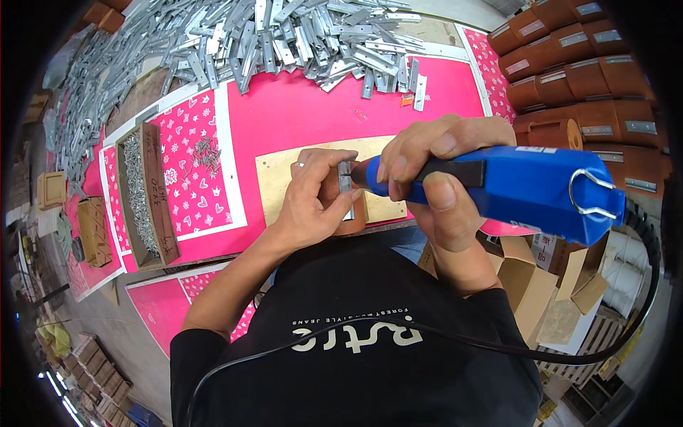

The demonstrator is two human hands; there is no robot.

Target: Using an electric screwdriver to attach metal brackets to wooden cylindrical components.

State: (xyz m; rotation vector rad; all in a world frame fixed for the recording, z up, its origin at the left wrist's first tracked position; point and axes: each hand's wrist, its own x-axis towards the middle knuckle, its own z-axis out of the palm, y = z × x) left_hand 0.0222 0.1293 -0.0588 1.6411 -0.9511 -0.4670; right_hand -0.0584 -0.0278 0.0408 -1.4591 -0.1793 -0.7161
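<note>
A blue electric screwdriver [548,186] with a wire hanging loop lies in my right hand [448,160], whose fingers wrap round its body. Its dark nose points left and meets a small metal plate [346,181]. Under that plate is a reddish-brown piece [350,226], mostly covered by my fingers. My left hand [309,196], a ring on one finger, grips this piece and plate with thumb and fingers on either side. Both rest on a pale wooden board [274,174] at the table's near edge. The screwdriver's tip and any screw at it are hidden.
Loose metal plates [306,39] heap across the table's far side. To the left stand a wooden box of screws [139,199] and a small screw pile [206,154]. Reddish-brown pieces with plates [590,78] are stacked right. A black cable [455,340] crosses my front; cartons [523,285] stand below.
</note>
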